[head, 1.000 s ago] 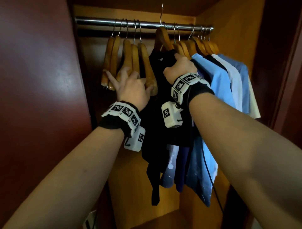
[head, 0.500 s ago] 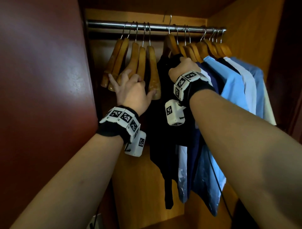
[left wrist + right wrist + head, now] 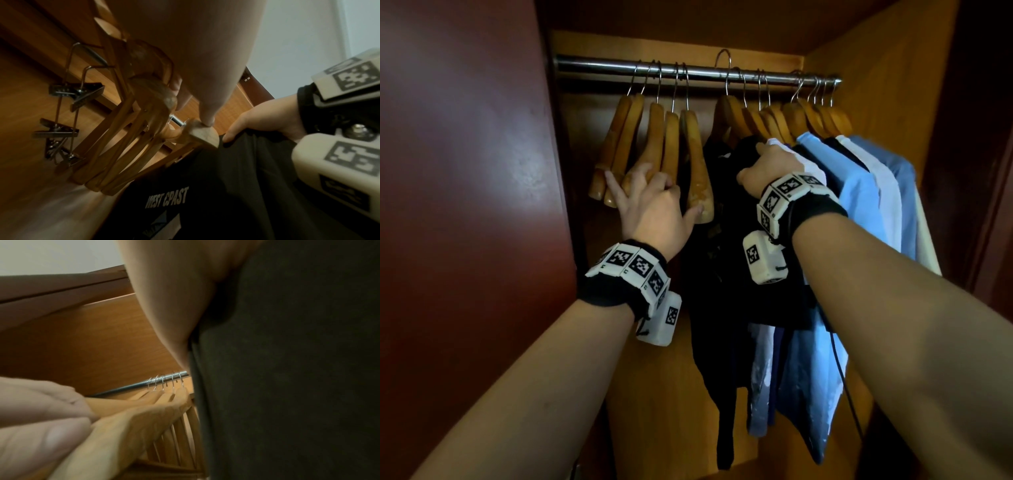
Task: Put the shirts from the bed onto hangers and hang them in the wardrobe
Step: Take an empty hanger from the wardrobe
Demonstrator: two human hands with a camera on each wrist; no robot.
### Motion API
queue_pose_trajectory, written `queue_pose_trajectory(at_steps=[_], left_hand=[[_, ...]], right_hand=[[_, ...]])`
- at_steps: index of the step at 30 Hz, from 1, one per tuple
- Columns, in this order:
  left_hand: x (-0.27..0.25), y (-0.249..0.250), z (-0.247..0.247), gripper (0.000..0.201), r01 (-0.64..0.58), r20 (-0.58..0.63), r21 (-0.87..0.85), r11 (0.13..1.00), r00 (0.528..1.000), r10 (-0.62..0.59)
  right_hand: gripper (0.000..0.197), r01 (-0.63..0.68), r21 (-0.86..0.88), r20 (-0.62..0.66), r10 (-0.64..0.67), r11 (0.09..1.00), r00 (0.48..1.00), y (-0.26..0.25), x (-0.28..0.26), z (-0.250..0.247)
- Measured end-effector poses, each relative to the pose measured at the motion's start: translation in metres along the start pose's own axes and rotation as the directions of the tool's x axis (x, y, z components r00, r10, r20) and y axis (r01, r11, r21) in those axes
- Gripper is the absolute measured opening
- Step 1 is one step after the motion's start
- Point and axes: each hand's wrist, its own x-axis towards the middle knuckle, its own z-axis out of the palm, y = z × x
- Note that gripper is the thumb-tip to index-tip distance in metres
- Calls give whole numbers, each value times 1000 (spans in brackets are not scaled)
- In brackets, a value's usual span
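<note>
While the black shirt is being settled onto the rail [image 3: 695, 70], both hands are up inside the wardrobe [image 3: 876, 85], each doing its own part. At the far left, the door [image 3: 465, 171] stands swung out, giving the arms room. Next come the bare hangers [image 3: 654, 147], five wooden ones hooked close together on the rail. The left hand [image 3: 654, 209] rests against their lower ends with fingers spread and the thumb on the rightmost one; it seems to push or steady the bunch leftward, so that a gap stays free beside it. The left wrist view shows metal clips [image 3: 61, 126] dangling below those hangers.

In that gap hangs the black shirt [image 3: 722, 274], printed with pale lettering on its front. The hook [image 3: 724, 68] of its hanger rises above the rail, so I cannot say whether it is fully seated. The right hand [image 3: 767, 168] has its fingers curled round the shirt's shoulder, over the hanger beneath, apparently carrying the weight and guiding the hook.

Further right, several hung shirts [image 3: 859, 192], white, dark and pale blue, fill the remaining rail, packed tightly against one another. That crowding likely explains why the newcomer goes in the middle.
</note>
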Motion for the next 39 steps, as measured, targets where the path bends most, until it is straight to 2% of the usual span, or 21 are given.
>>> queue_pose_trajectory(at_steps=[3,9,17,25,27,29,30,32,34,36,39], left_hand=[[0,-1,-1,48,3,6,-5,1000,1000,-3],[-2,-4,1,47,4,-18,-2,1000,1000,-4],[-1,4,0,49,23,34,13,1000,999,-23],[-1,5,2,51,10,22,17,1000,1000,-10],[-1,8,4,50,-7,12,17,1000,1000,7],[-1,11,7,48,-31,15,4,1000,999,31],[-1,12,8,47,-46,20,3,999,999,46],[-1,15,10,45,-74,36,5,997,997,74],[-1,17,11,40,-89,47,-7,996,995,89],[-2,17,10,38,-103,49,-19,994,993,104],[-3,13,9,45,-133,22,-53,990,991,135]], right_hand=[[50,-12,78,25,10,997,1000,-3,0,13],[62,4,145,19,-6,989,1000,4,0,33],[60,18,159,-11,-17,987,1000,11,12,34],[65,16,158,71,-28,987,997,11,10,37],[60,138,218,-66,-127,966,990,5,-2,37],[49,334,321,-259,-257,886,931,-4,-16,35],[46,390,386,-283,-295,836,912,-8,-21,34],[45,368,494,-180,-321,788,930,-17,-26,33],[48,267,529,-5,-311,806,950,-21,-23,35],[46,190,567,123,-311,801,942,-21,-18,42],[49,125,599,205,-303,791,931,-14,-16,55]])
